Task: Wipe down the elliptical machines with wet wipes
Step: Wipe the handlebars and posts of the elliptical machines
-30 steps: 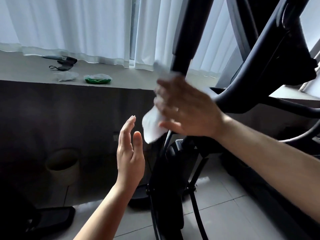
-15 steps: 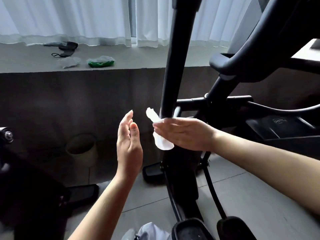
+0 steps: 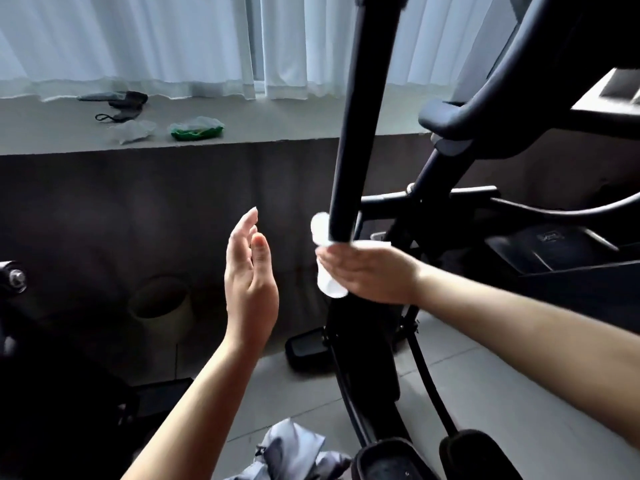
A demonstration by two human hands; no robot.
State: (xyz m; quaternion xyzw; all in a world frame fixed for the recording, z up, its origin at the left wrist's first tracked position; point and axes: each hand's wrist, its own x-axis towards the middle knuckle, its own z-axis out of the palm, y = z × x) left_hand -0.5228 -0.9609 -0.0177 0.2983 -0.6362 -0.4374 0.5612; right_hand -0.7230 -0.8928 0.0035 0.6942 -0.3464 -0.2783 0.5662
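Observation:
A black elliptical machine fills the right half, with a tall upright bar in the middle. My right hand holds a white wet wipe wrapped against the lower part of that bar, fingers pointing left. The wipe's ends stick out above and below my fingers. My left hand hovers upright to the left of the bar, fingers straight, palm toward it, touching nothing.
A curved handlebar juts out at the right and the pedals sit below. On the window ledge lie a green wipe pack, a crumpled wipe and a dark object. A round bin stands by the wall.
My right hand has slid down the upright bar with the wipe, from high up to its lower part. My left hand stays raised beside it.

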